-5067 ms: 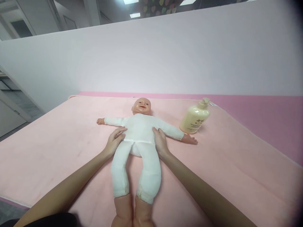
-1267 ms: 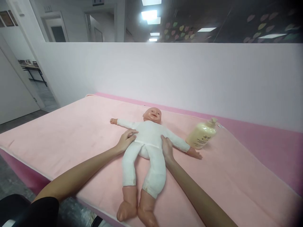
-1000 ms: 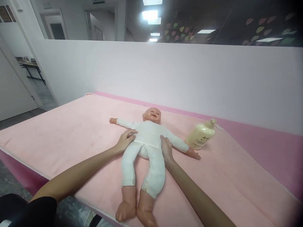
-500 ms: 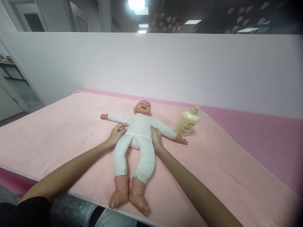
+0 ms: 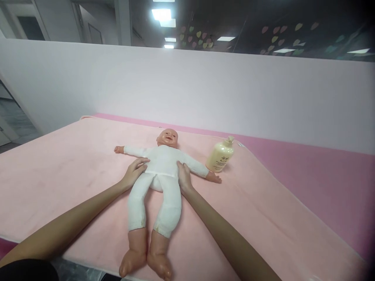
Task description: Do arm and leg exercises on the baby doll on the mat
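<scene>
A baby doll [image 5: 162,162] with a white cloth body lies on its back on the pink towel [image 5: 79,156], head toward the wall and arms spread wide. My left hand [image 5: 134,173] grips the doll's waist on the left, its fingertips at the edge of the torso. On the opposite flank, my right hand [image 5: 184,177] is curled against the doll's side, with some fingers hidden behind it. A pale yellow pump bottle [image 5: 220,156] stands just beyond the doll's hand on the right.
Behind the bed rises a white wall [image 5: 187,86] with a dark glass panel [image 5: 246,27] above it. Pink bed surface [image 5: 331,171] shows past the towel on the right. The towel's front edge hangs near my body.
The whole view has turned a little to the right, so the doll, bottle and hands appear further left and slightly lower. Both hands stay at the doll's sides.
</scene>
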{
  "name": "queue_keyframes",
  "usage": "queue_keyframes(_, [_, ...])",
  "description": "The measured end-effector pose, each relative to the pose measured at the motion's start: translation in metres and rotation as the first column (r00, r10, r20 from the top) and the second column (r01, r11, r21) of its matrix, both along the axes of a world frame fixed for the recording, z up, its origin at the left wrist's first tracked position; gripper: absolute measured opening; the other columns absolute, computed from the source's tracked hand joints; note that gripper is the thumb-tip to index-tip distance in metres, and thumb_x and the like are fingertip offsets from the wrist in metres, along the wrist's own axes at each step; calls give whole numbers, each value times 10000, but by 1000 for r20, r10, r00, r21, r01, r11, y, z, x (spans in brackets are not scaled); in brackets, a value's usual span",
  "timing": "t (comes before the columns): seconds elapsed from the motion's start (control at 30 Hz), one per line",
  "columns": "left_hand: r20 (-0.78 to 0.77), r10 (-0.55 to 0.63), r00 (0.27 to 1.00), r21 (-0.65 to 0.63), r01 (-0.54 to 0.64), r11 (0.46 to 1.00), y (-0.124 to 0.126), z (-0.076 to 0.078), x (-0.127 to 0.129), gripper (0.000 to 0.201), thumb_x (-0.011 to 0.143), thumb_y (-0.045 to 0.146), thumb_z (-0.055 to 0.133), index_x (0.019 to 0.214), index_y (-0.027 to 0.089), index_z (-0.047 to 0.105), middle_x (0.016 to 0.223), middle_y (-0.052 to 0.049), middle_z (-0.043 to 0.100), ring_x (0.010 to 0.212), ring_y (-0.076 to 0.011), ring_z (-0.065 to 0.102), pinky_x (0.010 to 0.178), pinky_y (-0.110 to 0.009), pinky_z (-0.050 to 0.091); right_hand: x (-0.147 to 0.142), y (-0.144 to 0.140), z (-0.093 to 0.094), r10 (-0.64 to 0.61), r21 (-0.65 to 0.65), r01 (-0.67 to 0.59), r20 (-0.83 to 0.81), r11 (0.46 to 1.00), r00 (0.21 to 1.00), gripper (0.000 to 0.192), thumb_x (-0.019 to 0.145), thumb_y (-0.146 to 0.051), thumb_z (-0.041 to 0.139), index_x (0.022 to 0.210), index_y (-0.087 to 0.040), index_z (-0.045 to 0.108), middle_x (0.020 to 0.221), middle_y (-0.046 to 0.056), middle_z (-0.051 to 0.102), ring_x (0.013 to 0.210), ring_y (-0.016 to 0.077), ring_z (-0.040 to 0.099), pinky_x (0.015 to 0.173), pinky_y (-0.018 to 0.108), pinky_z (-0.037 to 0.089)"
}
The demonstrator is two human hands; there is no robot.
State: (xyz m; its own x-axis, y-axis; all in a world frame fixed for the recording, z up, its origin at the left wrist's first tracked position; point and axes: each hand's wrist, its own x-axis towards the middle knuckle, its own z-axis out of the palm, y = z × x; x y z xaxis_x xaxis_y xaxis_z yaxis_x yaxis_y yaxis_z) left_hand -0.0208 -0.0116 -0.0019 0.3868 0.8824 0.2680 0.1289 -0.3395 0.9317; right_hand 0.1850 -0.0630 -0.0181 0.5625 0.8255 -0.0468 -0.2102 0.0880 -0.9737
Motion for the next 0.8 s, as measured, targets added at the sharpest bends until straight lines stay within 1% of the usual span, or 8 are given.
queue_keyframes(0.2, [-30, 11, 999, 6, -11, 1000, -1, 3, 0, 374, 807, 387, 537, 1096, 175, 644, 1294, -93, 566, 1248, -253, 481, 1048, -376, 379, 1, 0, 0, -4, -12, 5, 23, 1000, 1000, 297, 749, -469, 564, 907, -218, 546, 1004, 22, 656, 923, 190, 606, 827, 308, 483])
queue_keyframes(0.37, [-35, 6, 999, 22, -5, 1000, 0, 1, 0, 364, 813, 364, 525, 1102, 178, 642, 1291, -89, 570, 1244, -249, 485, 1048, -376, 379, 1, 0, -2, 2, 2, -2, 0, 1000, 1000, 305, 742, -464, 570, 917, -215, 545, 976, 16, 648, 914, 187, 599, 811, 301, 482])
queue_keyframes(0.5, [-30, 7, 1000, 28, -7, 1000, 1, -1, -1, 363, 812, 366, 523, 1100, 180, 641, 1288, -80, 567, 1260, -244, 471, 1056, -368, 374, 0, 0, -3, 0, 22, 1, -18, 1000, 1000, 287, 714, -446, 596, 878, -218, 536, 939, 6, 648, 883, 187, 588, 767, 284, 481])
queue_keyframes(0.53, [-24, 6, 1000, 19, -5, 1000, 2, -1, -1, 365, 812, 373, 527, 1099, 178, 640, 1293, -81, 561, 1259, -246, 472, 1054, -370, 376, 0, 1, -4, -4, 38, 5, -43, 999, 999, 259, 710, -426, 589, 852, -219, 528, 911, -1, 646, 858, 182, 584, 753, 276, 480])
queue_keyframes(0.6, [-6, 0, 1000, -7, 0, 1000, 2, -2, -1, 370, 810, 381, 535, 1098, 174, 637, 1304, -85, 550, 1252, -253, 477, 1045, -377, 385, 1, 2, -5, 6, 84, 7, -147, 996, 989, 185, 707, -378, 536, 796, -219, 500, 831, -17, 630, 779, 165, 569, 705, 260, 476])
queue_keyframes(0.7, [20, -4, 1000, -19, 4, 1000, 2, -3, -1, 359, 806, 367, 545, 1090, 168, 639, 1289, -92, 558, 1247, -255, 481, 1045, -381, 385, 2, 5, -9, 67, 153, -19, -313, 988, 947, 115, 678, -309, 435, 747, -219, 453, 722, -36, 576, 626, 130, 502, 584, 230, 444])
queue_keyframes(0.73, [25, -3, 1000, -16, 3, 1000, 2, -4, -1, 353, 805, 360, 549, 1087, 168, 642, 1282, -92, 562, 1245, -254, 483, 1047, -381, 382, 3, 5, -10, 83, 167, -30, -322, 986, 943, 107, 662, -290, 417, 738, -218, 440, 707, -41, 561, 588, 118, 474, 548, 219, 424])
queue_keyframes(0.8, [32, -3, 999, -19, 4, 1000, 2, -5, -1, 344, 807, 350, 554, 1090, 175, 644, 1287, -92, 557, 1234, -252, 493, 1043, -383, 387, 6, 7, -13, 75, 173, -34, -237, 984, 969, 95, 632, -269, 400, 711, -217, 406, 686, -47, 536, 546, 103, 432, 505, 203, 391])
